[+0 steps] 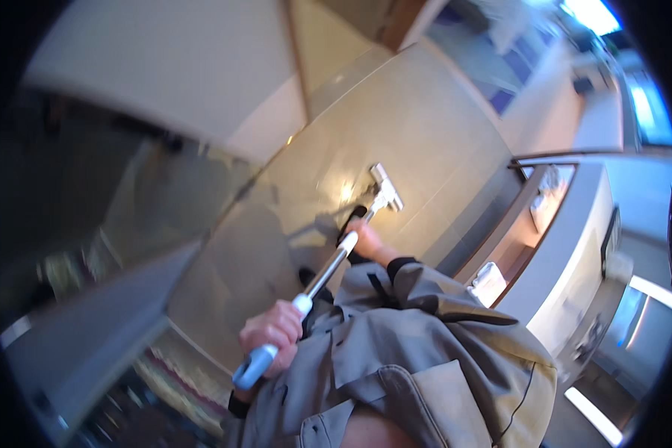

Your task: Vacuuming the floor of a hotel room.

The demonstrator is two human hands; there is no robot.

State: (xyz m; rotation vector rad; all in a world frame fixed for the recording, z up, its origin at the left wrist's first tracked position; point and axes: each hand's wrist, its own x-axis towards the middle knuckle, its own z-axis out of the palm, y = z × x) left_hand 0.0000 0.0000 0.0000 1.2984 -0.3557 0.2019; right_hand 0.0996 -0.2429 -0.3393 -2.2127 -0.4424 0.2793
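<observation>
A long-handled floor tool [327,275] with a slim, shiny silver metal pole runs slantwise across the middle of the view, between the person and the floor. Its upper end is a smooth, rounded blue-grey grip [254,367], with a white plastic collar [303,302] farther along; its far end spreads into a flat, oblong white head [387,188] down at the tiles. The fingers of the left hand [272,334] are wrapped round the handle between grip and collar. Farther down, the fingers of the right hand [367,240] are closed around the pole, just beside a second white sleeve.

The person wears a loose, creased grey-brown garment [425,336] with stitched seams and black cuffs [399,264]. A dark shoe [352,219] shows near the right hand.

The floor [414,119] is of large, smooth beige-grey tiles with thin joints and a glossy patch of reflected light. To the left stand pale, flat-faced panels [179,60] and a dark, glassy area too blurred to make out. To the right, a long pale surface [567,261] with a brown edge borders a recess holding white, soft-looking packets [488,282]. A bright, bluish-white rectangle [593,15] glows in the upper right corner.
</observation>
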